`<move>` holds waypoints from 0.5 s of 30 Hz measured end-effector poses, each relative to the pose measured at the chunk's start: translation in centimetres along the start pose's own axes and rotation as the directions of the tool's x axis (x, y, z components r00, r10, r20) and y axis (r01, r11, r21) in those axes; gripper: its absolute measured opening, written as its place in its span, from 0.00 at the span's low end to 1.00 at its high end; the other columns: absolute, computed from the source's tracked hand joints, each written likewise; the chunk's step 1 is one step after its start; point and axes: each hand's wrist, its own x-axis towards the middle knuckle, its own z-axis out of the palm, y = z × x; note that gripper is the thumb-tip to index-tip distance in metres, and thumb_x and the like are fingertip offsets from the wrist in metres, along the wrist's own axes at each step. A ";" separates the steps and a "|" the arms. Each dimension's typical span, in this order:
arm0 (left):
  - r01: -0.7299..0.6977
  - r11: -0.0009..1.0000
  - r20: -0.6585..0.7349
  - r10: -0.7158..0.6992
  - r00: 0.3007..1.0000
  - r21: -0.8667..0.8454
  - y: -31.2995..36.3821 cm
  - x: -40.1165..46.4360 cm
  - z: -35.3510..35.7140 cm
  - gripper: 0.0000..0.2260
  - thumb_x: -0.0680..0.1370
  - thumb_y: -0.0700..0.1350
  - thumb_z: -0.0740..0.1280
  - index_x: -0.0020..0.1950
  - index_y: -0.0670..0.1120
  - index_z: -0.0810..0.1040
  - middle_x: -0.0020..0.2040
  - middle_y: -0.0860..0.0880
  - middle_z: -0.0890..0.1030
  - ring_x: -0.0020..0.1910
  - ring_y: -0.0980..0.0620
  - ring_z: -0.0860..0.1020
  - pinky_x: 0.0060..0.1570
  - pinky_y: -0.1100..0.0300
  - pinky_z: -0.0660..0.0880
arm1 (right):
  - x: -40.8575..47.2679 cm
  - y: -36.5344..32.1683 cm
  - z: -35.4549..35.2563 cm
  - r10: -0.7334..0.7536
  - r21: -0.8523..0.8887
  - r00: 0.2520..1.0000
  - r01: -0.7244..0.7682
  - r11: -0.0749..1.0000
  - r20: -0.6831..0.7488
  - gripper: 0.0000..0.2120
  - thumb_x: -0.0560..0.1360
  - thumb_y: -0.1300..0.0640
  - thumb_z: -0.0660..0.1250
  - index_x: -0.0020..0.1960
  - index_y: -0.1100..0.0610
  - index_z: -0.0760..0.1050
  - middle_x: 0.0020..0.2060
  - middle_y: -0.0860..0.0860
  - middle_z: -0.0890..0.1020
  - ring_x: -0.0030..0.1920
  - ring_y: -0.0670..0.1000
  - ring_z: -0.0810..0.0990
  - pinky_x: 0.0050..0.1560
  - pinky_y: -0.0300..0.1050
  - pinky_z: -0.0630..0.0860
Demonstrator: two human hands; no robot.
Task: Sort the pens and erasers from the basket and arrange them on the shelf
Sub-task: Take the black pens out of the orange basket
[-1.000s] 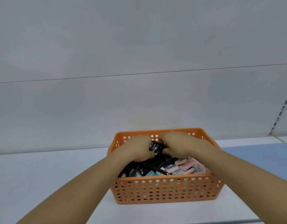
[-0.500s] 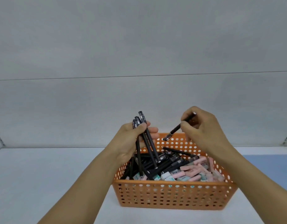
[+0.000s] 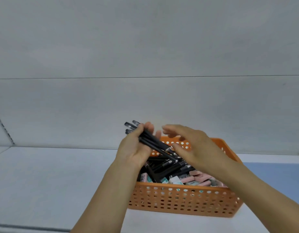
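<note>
Gripping a bundle of black pens (image 3: 152, 142), the left hand (image 3: 135, 148) has its fingers and thumb curled round the middle of the shafts, so that grip is closed on them above the far left corner of the orange basket (image 3: 184, 204). The bundle's long axis runs from about 10 o'clock, where the capped ends stick out past the fingers, down to about 4 o'clock, where the lower ends point into the basket. The right hand (image 3: 194, 148) hovers just beside those lower ends, at roughly 3 o'clock from the left hand; its fingers are relaxed and slightly spread, holding nothing, so that grip is open. Its outline is blurred, and whether a fingertip touches the bundle cannot be told. More loose pens (image 3: 169, 167) lie criss-crossed in the left and middle of the basket, directly under both hands, while the pink and mint erasers (image 3: 194, 179) are heaped along the near wall and toward the right side. The basket stands on the pale shelf (image 3: 44, 179), whose bare surface stretches away at 9 o'clock from it. As a judgement, the sorting is at an early stage: pens are being gathered, and no pens or erasers can be seen laid out on the shelf. The free right hand is nearer to the remaining pens, which lie below it at about 6 o'clock.
</note>
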 end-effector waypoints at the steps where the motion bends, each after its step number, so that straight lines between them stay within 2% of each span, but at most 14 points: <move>1: -0.037 0.999 -0.028 0.037 0.999 0.006 0.5 0.1 -0.4 0.07 0.82 0.40 0.60 0.50 0.38 0.75 0.39 0.44 0.79 0.37 0.51 0.80 0.45 0.49 0.78 | 0.3 0.3 -0.1 0.082 -0.081 0.991 -0.074 0.994 0.106 0.23 0.77 0.60 0.66 0.70 0.49 0.68 0.59 0.43 0.79 0.57 0.42 0.77 0.58 0.41 0.74; 3: -0.076 0.989 -0.077 0.086 0.993 0.125 1.3 0.3 -1.3 0.08 0.82 0.41 0.61 0.49 0.37 0.76 0.39 0.44 0.80 0.34 0.51 0.82 0.42 0.48 0.79 | 1.0 1.1 -0.1 0.219 -0.304 0.909 -0.110 0.946 0.354 0.19 0.76 0.58 0.66 0.66 0.49 0.70 0.56 0.45 0.78 0.55 0.47 0.77 0.54 0.44 0.75; 5: -0.073 0.952 -0.111 0.111 0.988 0.296 1.6 0.3 -1.8 0.11 0.83 0.42 0.61 0.47 0.36 0.77 0.36 0.43 0.82 0.33 0.50 0.83 0.38 0.50 0.81 | 1.3 1.3 0.5 0.284 -0.392 0.768 -0.046 0.919 0.574 0.15 0.72 0.58 0.68 0.58 0.50 0.75 0.50 0.48 0.79 0.49 0.51 0.78 0.46 0.48 0.77; 7: -0.073 0.923 -0.132 0.131 0.983 0.377 1.6 0.4 -1.8 0.12 0.82 0.42 0.61 0.46 0.36 0.79 0.33 0.43 0.83 0.32 0.50 0.83 0.33 0.53 0.81 | 1.3 1.5 1.4 0.308 -0.410 0.691 -0.019 0.912 0.653 0.17 0.69 0.60 0.69 0.57 0.50 0.76 0.49 0.49 0.78 0.46 0.51 0.78 0.42 0.48 0.78; 10: -0.067 0.933 -0.120 0.116 0.986 0.353 1.9 0.3 -1.8 0.10 0.81 0.43 0.65 0.45 0.37 0.78 0.34 0.45 0.80 0.31 0.51 0.79 0.28 0.58 0.78 | 1.3 1.8 2.1 0.281 -0.466 0.711 0.073 0.882 0.644 0.16 0.69 0.60 0.68 0.53 0.46 0.72 0.47 0.47 0.78 0.43 0.50 0.77 0.35 0.43 0.72; 13: -0.057 0.943 -0.071 0.085 0.994 0.328 2.0 0.1 -2.1 0.10 0.78 0.44 0.68 0.41 0.40 0.75 0.29 0.48 0.74 0.24 0.54 0.72 0.22 0.63 0.72 | 1.3 2.0 1.9 0.186 -0.462 0.760 0.165 0.872 0.623 0.08 0.72 0.57 0.65 0.46 0.46 0.68 0.43 0.46 0.75 0.38 0.46 0.73 0.32 0.41 0.66; 15: -0.049 0.941 -0.054 0.071 0.996 0.335 2.0 0.1 -2.1 0.11 0.78 0.46 0.69 0.39 0.42 0.74 0.26 0.49 0.71 0.20 0.55 0.68 0.19 0.65 0.69 | 1.5 2.4 0.7 0.147 -0.444 0.813 0.148 0.884 0.563 0.04 0.75 0.55 0.64 0.47 0.47 0.71 0.43 0.45 0.75 0.39 0.45 0.74 0.36 0.41 0.70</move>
